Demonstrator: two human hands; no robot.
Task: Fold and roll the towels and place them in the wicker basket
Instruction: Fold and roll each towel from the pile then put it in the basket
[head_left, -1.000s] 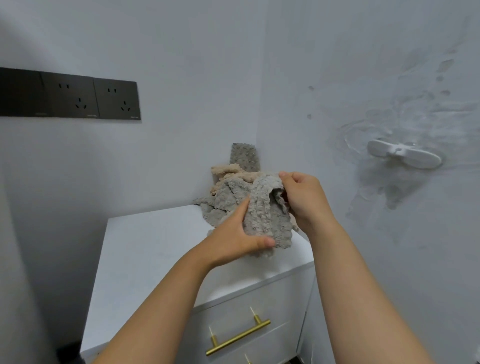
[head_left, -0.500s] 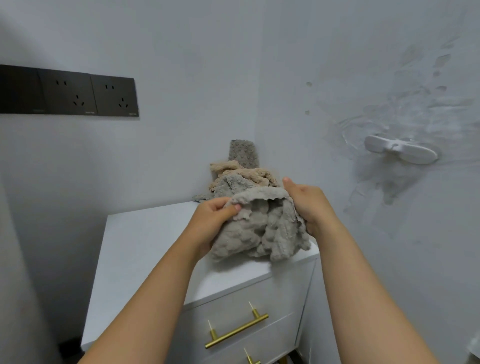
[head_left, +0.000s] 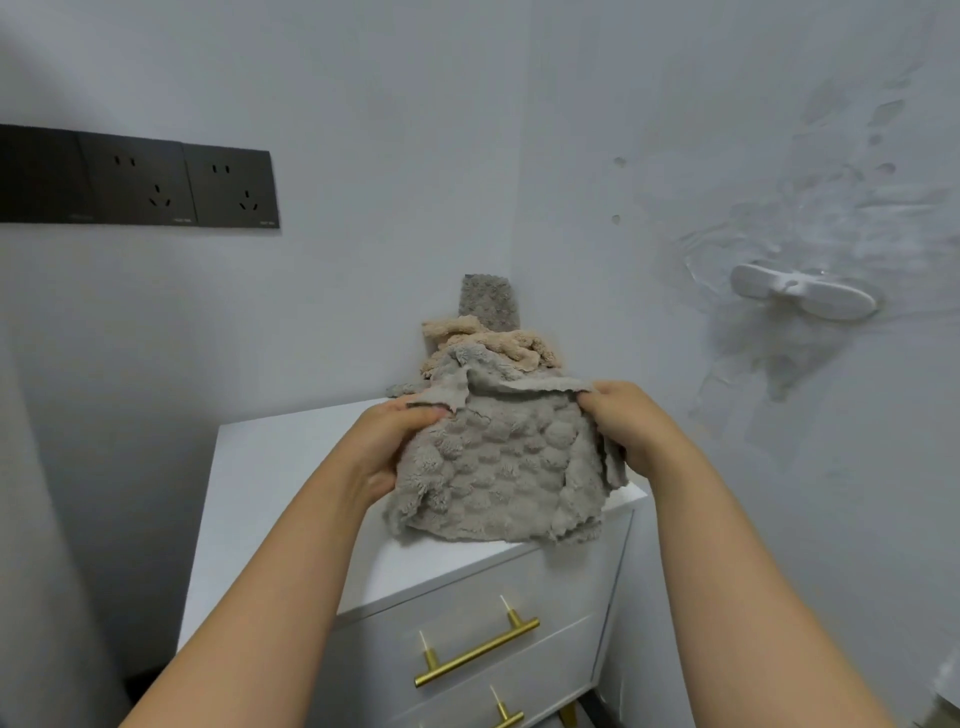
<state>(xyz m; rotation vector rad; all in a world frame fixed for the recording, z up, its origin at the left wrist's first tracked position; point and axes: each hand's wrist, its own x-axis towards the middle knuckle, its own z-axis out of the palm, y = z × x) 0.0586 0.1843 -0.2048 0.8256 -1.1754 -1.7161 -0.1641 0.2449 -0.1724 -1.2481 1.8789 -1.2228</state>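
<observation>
Two pale grey walls meet in a corner behind a white cabinet (head_left: 270, 467) with brass drawer handles (head_left: 475, 649). A strip of dark wall sockets (head_left: 137, 179) runs along the left wall, and a white stick-on hook (head_left: 802, 296) sits on the right one. In the head view, the only one given, the grey towel (head_left: 498, 467) is held up in front of the person over the cabinet's right front corner. Its lower hem rests on the top and one ragged corner droops just past the edge. The left hand (head_left: 387, 447) pinches the upper left corner between thumb and fingertips. The right hand (head_left: 631, 431) grips the upper right corner with its fingers curled round the cloth, so the top edge stretches between the two hands with a smoother flap turned over along it. Behind, in the corner, lies a heap of more towels, with a beige towel (head_left: 493, 340) on top and a darker grey cloth (head_left: 488, 304) standing against the wall. The wicker basket is not in view. The grey towel looks light, thick and very limp, and its bubbly plush pile should give the fingers good purchase without slipping. It will likely sag wherever it is unsupported, so it is best taken by its corners or along an edge and then laid flat on the bare cabinet top to fold. Nothing about it seems fragile, though a loosely wound roll would probably spring open.
</observation>
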